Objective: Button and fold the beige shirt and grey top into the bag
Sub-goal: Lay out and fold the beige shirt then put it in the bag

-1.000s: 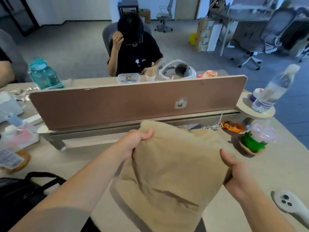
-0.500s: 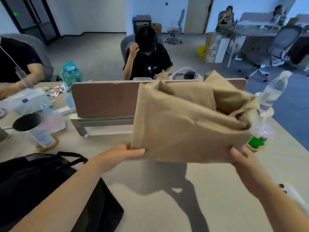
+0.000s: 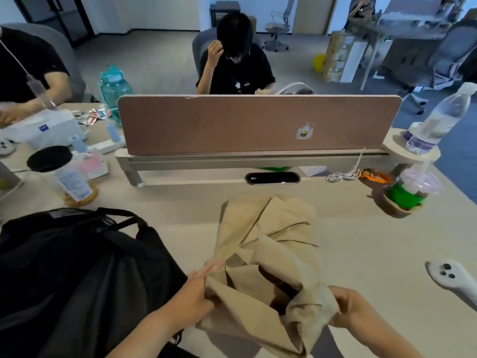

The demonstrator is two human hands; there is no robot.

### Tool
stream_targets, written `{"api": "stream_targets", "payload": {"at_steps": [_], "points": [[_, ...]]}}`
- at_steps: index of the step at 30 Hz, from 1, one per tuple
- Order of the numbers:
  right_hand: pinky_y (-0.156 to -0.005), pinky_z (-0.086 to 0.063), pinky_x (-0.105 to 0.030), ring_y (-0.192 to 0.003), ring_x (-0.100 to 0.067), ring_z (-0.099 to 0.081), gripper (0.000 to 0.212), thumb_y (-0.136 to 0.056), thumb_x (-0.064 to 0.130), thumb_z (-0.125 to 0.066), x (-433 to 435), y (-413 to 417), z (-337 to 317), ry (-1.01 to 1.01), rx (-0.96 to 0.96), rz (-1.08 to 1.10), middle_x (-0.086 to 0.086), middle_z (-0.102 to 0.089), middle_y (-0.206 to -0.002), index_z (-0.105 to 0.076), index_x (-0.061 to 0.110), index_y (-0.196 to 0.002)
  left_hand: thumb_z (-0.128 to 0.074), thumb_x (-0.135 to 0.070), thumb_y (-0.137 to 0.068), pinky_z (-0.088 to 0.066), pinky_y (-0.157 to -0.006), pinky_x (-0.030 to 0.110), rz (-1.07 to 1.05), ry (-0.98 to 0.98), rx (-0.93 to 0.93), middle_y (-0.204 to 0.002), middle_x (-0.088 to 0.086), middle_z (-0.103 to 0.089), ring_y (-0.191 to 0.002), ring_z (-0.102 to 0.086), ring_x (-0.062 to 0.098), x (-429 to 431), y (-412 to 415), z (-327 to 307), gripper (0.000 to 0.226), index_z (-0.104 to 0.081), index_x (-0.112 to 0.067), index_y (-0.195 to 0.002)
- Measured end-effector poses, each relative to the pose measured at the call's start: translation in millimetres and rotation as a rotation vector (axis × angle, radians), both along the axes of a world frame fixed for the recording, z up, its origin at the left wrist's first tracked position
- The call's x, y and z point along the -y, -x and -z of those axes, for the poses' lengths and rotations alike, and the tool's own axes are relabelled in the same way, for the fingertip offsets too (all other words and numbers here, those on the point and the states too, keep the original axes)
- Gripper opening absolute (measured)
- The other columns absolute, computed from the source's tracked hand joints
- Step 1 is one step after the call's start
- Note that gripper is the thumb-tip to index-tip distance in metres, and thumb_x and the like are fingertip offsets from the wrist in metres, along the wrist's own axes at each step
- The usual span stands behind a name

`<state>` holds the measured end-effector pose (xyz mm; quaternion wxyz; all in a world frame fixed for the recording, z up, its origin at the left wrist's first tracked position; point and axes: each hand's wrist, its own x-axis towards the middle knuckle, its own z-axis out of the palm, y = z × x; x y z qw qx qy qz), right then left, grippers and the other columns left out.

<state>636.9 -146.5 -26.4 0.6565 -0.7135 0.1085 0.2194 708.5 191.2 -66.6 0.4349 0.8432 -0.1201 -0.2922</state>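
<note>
The beige shirt (image 3: 268, 257) lies rumpled on the pale desk (image 3: 366, 244), its far part flat and its near end lifted into loose folds. My left hand (image 3: 198, 293) grips the near left edge of the cloth. My right hand (image 3: 348, 308) grips the near right edge, fingers curled into the fabric. The black bag (image 3: 69, 275) sits on the desk just left of the shirt, its handle arching up at the top. No grey top shows in this view.
A brown divider panel (image 3: 258, 122) crosses the desk behind the shirt. A white controller (image 3: 454, 280) lies at the right. A green cup (image 3: 405, 195), a water bottle (image 3: 436, 122), a black-lidded jar (image 3: 64, 174) and seated people ring the work area.
The shirt was held up in the air in front of the divider; it now lies down on the desk, with both hands still gripping its near end.
</note>
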Motion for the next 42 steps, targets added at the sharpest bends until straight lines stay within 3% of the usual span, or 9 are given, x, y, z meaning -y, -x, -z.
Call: {"api": "stream_targets", "payload": {"at_steps": [6,10,14,16,19,26,31,36,42], "points": [[-0.053,-0.056,-0.032,-0.062,-0.027,-0.070,0.034,-0.040,0.013,-0.081,3,-68,-37,-0.384,-0.013,0.313,-0.017,-0.072,-0.073,-0.076,0.003,-0.072,-0.068,-0.038,-0.073,-0.051,-0.092,0.043,-0.434,0.536,-0.192,-0.105,0.009,-0.072,-0.101,-0.067,0.026,41,-67,-61,0.047,-0.062,-0.013,-0.112],[-0.068,-0.050,-0.039,-0.073,-0.031,-0.067,0.018,-0.086,0.013,-0.056,6,-146,-4,-0.198,-0.267,0.643,-0.015,-0.073,-0.076,-0.068,0.000,-0.090,-0.068,-0.047,-0.074,-0.053,-0.090,0.047,-0.721,0.309,-0.204,-0.106,0.013,-0.070,-0.096,-0.065,0.029,83,-161,-53,0.042,-0.063,-0.014,-0.098],[-0.088,-0.048,-0.048,-0.091,-0.032,-0.060,0.030,-0.085,0.026,-0.058,12,-169,47,0.289,-0.281,0.672,-0.016,-0.067,-0.102,-0.062,0.002,-0.103,-0.070,-0.065,-0.061,-0.052,-0.087,0.034,-0.601,-0.004,-0.308,-0.118,0.003,-0.063,-0.102,-0.063,0.026,104,-197,-36,0.078,-0.054,-0.020,-0.124],[-0.083,-0.047,-0.044,-0.094,-0.030,-0.058,0.034,-0.086,0.037,-0.056,13,-169,46,0.435,-0.230,0.592,-0.011,-0.064,-0.105,-0.057,0.010,-0.107,-0.076,-0.051,-0.067,-0.053,-0.077,0.028,-0.501,-0.029,-0.306,-0.105,-0.001,-0.068,-0.090,-0.065,0.019,105,-196,-32,0.048,-0.062,-0.026,-0.105],[-0.069,-0.046,-0.035,-0.089,-0.021,-0.061,0.043,-0.076,0.053,-0.067,10,-172,25,0.408,-0.120,0.483,0.001,-0.065,-0.094,-0.054,0.019,-0.100,-0.067,-0.029,-0.086,-0.050,-0.077,0.028,-0.333,-0.032,-0.055,-0.099,-0.004,-0.070,-0.091,-0.065,0.017,104,-197,-22,0.008,-0.063,-0.031,-0.092],[-0.061,-0.046,-0.030,-0.074,-0.023,-0.067,0.019,-0.082,0.026,-0.068,17,-210,10,0.160,-0.122,0.724,-0.011,-0.072,-0.086,-0.069,0.008,-0.085,-0.054,-0.026,-0.095,-0.045,-0.068,0.032,-0.579,0.097,0.053,-0.085,0.005,-0.069,-0.080,-0.063,0.025,113,-225,-5,0.016,-0.065,-0.017,-0.090],[-0.087,-0.046,-0.042,-0.102,-0.038,-0.056,0.046,-0.082,0.032,-0.060,10,-227,28,0.732,-0.321,0.610,-0.022,-0.058,-0.115,-0.053,-0.001,-0.113,-0.052,-0.020,-0.091,-0.042,-0.075,0.031,-0.481,-0.459,0.138,-0.113,0.009,-0.060,-0.097,-0.058,0.030,133,-228,-4,0.023,-0.052,-0.011,-0.113],[-0.096,-0.033,-0.046,-0.112,-0.035,-0.053,0.036,-0.076,0.032,-0.054,-21,-216,22,1.386,0.474,0.223,-0.013,-0.058,-0.118,-0.064,0.016,-0.106,-0.044,-0.023,-0.084,-0.030,-0.100,0.037,-0.031,-0.293,0.975,-0.119,0.000,-0.063,-0.115,-0.056,0.021,160,-198,-15,0.029,-0.065,-0.023,-0.105],[-0.116,-0.011,-0.047,-0.147,-0.024,0.007,0.062,-0.092,0.055,-0.019,1,-244,61,1.194,0.051,-0.129,0.013,0.001,-0.159,-0.011,0.034,-0.150,-0.018,-0.049,-0.099,0.009,-0.117,0.045,0.188,-0.625,0.388,-0.161,-0.007,0.007,-0.148,0.010,0.018,141,-206,38,0.052,-0.006,-0.042,-0.149]]}}
